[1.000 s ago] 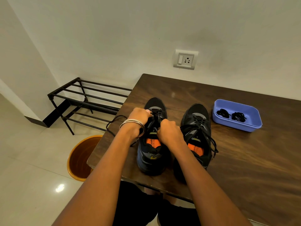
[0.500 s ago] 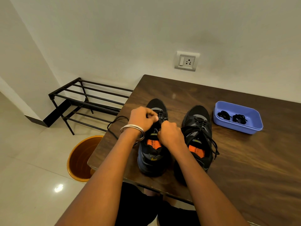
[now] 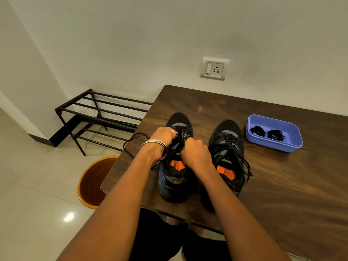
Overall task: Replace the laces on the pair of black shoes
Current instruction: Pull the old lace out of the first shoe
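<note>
Presently, left hand (image 3: 163,137): fingers curled, pinching black lace (image 3: 131,143) at left shoe (image 3: 177,157).
Right hand (image 3: 195,154): curled on the same shoe's laces, beside the tongue.
Right shoe (image 3: 228,153): laced, just right.
Blue tray (image 3: 293,142): far right, two coiled laces (image 3: 267,131) inside.
Table (image 3: 282,185): bears all.

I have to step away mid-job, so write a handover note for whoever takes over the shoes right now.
Left hand and right hand: both pinch the old lace over the left shoe, partly unlaced, loose end trailing off the table edge.
Right shoe: fully laced, untouched.
Two coiled laces wait in the blue tray.
Done: some unlacing.
Left: finish unlacing both shoes, thread the coiled laces.
</note>
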A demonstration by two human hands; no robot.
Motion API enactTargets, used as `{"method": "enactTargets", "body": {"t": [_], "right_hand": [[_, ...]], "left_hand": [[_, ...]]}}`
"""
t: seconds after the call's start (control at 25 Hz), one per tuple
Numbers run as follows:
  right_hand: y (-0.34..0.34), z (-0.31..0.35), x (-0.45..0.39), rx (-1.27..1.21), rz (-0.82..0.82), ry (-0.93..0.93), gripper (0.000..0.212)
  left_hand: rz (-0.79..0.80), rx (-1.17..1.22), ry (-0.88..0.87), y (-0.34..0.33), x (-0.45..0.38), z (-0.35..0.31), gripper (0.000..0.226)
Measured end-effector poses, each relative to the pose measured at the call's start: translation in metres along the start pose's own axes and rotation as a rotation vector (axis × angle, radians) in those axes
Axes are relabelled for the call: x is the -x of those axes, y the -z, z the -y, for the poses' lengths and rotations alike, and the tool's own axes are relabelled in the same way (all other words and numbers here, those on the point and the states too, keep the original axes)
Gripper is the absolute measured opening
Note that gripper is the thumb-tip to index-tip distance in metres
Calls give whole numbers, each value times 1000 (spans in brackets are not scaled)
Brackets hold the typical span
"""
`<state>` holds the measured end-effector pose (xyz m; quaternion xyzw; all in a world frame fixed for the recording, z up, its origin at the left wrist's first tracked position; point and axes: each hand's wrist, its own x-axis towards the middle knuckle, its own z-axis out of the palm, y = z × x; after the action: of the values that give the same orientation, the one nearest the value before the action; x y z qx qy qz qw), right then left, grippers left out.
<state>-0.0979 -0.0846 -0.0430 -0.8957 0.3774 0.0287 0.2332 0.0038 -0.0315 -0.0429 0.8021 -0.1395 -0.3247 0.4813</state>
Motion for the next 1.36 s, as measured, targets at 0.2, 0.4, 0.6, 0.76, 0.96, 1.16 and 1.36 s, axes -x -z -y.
{"method": "enactTargets", "body": {"t": [0.2, 0.4, 0.6, 0.76, 0.96, 1.16, 1.36], "right_hand": [[3, 1, 1, -1, 22, -14, 11], [4, -1, 1, -7, 18, -1, 12], [6, -1, -2, 1, 39, -11, 14], [17, -5, -11, -3, 123, 4, 46], [17, -2, -17, 27, -30, 247, 59], [7, 0, -21, 180, -79, 297, 42], [-3, 6, -21, 234, -303, 281, 24]], "left_hand": [[37, 272, 94, 2, -1, -1, 34], [2, 601, 97, 20, -3, 10, 28], [-334, 89, -29, 26, -2, 19, 23], [-363, -144, 73, 36, 5, 15, 22], [-232, -602, -14, 36, 28, -8, 20], [88, -802, -66, 14, 32, -7, 65], [-160, -813, -107, 1, 40, 4, 47]]}}
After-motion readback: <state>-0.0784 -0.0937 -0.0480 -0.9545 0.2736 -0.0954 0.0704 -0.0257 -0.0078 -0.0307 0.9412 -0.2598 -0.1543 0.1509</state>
